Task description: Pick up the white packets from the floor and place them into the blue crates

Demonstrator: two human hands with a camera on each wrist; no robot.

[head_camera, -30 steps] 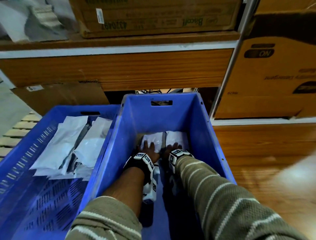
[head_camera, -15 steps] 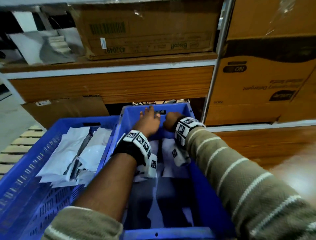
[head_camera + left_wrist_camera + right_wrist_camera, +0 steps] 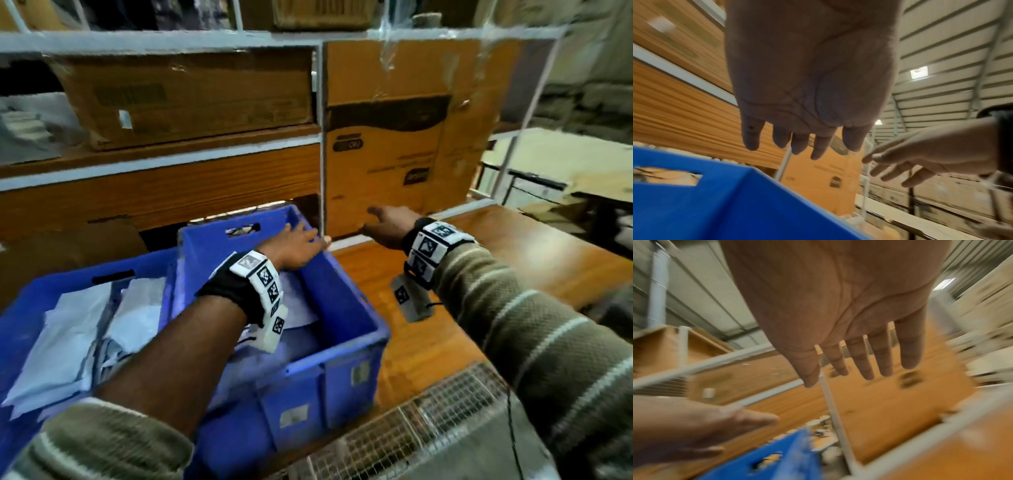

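Both hands empty, fingers spread, above and beside the right-hand blue crate.

Left hand [image 3: 294,244] flat over the far right corner of the blue crate [image 3: 346,318] at centre frame; right hand [image 3: 388,224] past its rim, over bare wooden floor [image 3: 404,329] before a cardboard box [image 3: 387,147]. White packets [image 3: 301,308] inside this crate, more packets [image 3: 82,335] in the second crate [image 3: 20,308] at lower left. Wire mesh [image 3: 428,428] along the lower right edge.

wooden floor [image 3: 428,329], glossy orange-brown; on it two blue crates [image 3: 342,342] side by side, left one [image 3: 44,291] lower; wire mesh [image 3: 445,411] lying near the right crate.
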